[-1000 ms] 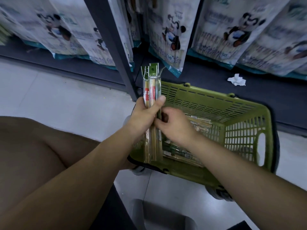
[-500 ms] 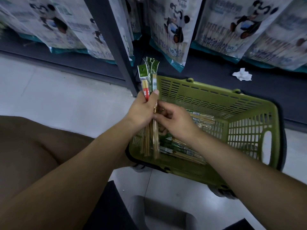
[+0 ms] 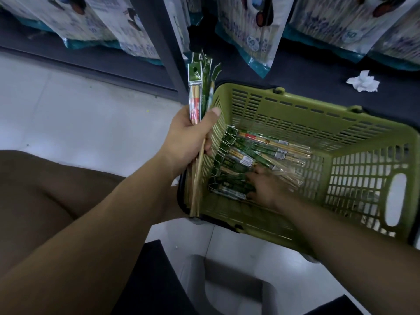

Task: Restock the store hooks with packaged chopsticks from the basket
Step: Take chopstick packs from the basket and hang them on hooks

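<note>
Left hand (image 3: 188, 137): we see fingers and thumb clamped round a bundle of chopstick packs (image 3: 196, 94), held upright at the basket's left edge.
Basket (image 3: 295, 114): green, beside the dark shelf base (image 3: 318, 71).
Loose packs (image 3: 250, 155): heaped on the basket's floor.
Right hand (image 3: 266, 187): down on that heap. It is blurred, so we cannot tell if its fingers grip.
Tissue (image 3: 363, 84): crumpled on the shelf base, far right.
</note>
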